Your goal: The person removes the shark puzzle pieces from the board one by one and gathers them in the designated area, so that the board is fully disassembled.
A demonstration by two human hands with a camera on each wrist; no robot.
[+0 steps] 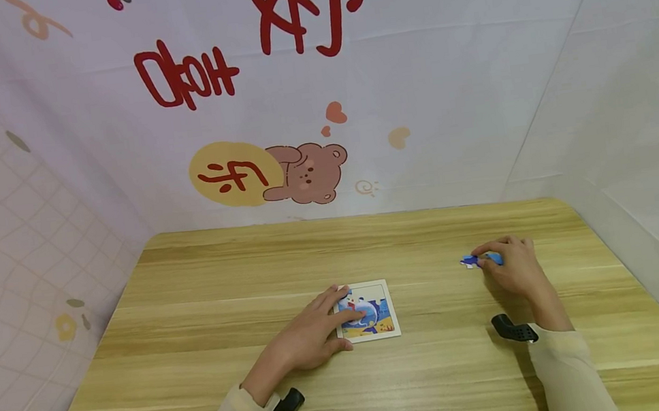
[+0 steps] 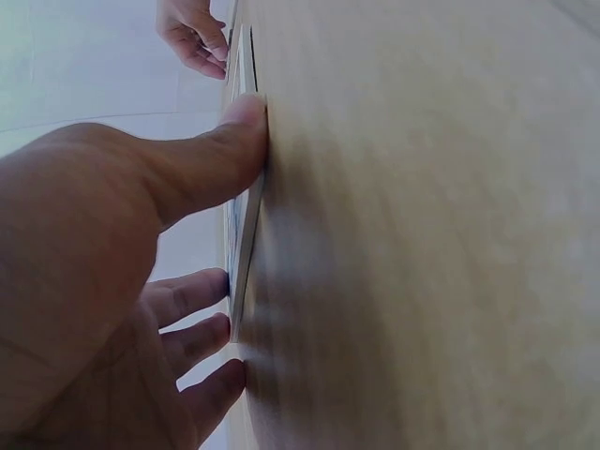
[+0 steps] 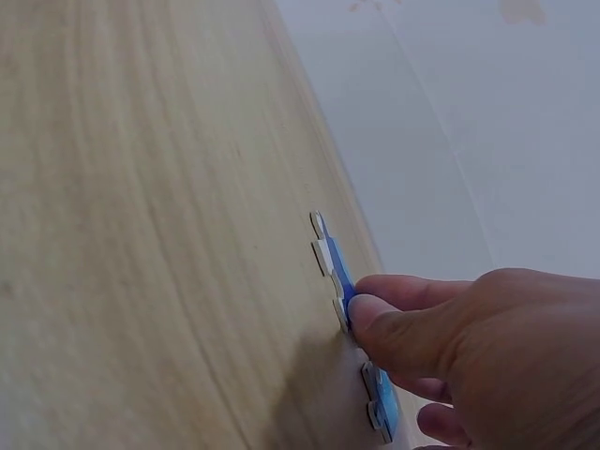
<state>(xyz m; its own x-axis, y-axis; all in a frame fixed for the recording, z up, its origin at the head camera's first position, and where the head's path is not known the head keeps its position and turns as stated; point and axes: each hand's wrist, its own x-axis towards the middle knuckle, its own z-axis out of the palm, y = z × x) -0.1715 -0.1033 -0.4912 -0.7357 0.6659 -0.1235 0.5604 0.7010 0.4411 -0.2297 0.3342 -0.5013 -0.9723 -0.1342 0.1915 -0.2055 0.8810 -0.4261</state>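
We note the right hand (image 1: 516,269) pinching a dark-blue jigsaw piece (image 3: 336,265), which projects past thumb and forefinger; the left hand (image 1: 311,333), fingers spread, touches a framed jigsaw puzzle (image 1: 379,312) extending beyond them.

Behind the pale, round-cornered wood-grain table (image 1: 444,383), a white cloth backdrop (image 1: 442,68) bore a brown printed cartoon bear (image 1: 318,178).
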